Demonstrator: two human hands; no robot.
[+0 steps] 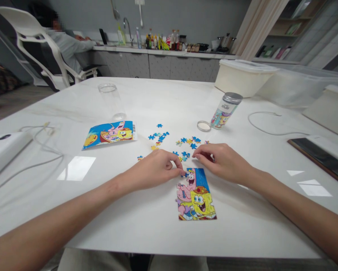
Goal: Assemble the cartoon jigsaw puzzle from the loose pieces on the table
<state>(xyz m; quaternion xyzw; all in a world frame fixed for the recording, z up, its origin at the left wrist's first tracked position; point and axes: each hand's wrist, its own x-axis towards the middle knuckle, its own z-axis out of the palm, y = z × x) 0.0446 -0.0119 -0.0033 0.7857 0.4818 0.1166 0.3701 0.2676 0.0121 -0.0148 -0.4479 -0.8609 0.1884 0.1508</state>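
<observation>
A partly joined cartoon jigsaw (196,195) lies on the white table (146,226) in front of me. My left hand (154,169) rests at its upper left corner, fingers pinched on a small blue piece (183,174) at the puzzle's edge. My right hand (222,160) lies just above the puzzle's top right, fingers curled and pinched together; what they hold is hidden. Several loose blue and yellow pieces (186,142) are scattered just beyond both hands.
A printed reference picture (110,134) lies left of the pieces, behind it a clear empty tube (111,101). A puzzle canister (225,110) and its lid (204,125) stand at right. Cables, a white device (5,148), a tablet (321,155) and plastic bins (244,77) ring the table. A person sits at the far counter.
</observation>
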